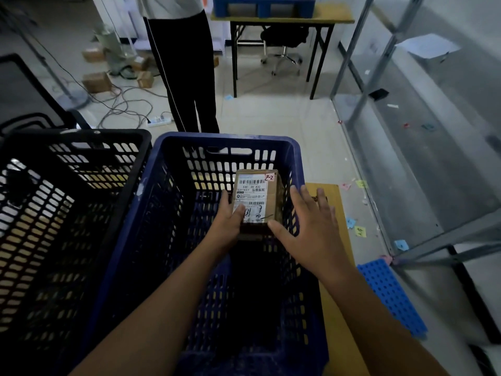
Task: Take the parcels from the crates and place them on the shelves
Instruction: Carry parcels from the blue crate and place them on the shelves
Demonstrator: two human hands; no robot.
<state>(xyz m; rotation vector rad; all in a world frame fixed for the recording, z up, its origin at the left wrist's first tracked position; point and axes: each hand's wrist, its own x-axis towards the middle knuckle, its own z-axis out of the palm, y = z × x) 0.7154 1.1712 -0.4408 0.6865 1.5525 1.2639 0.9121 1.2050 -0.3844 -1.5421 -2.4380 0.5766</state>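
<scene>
A small brown cardboard parcel (256, 195) with a white shipping label marked "2-2" is inside the blue crate (162, 202). My left hand (230, 215) grips the parcel's left side, thumb across the label. Beside the parcel's right side is my right hand (309, 226), fingers spread and straight, over the crate's right rim. Whether it touches the parcel is unclear. A black crate (67, 185) stands to the left of the blue one. Grey metal shelves (406, 137) run along the right.
A person in dark trousers (187, 77) stands just beyond the blue crate. Cables and a power strip (160, 121) lie on the floor at left with small boxes. A table (282, 20) and chair stand at the back. A blue perforated plate (390, 294) lies on the floor at right.
</scene>
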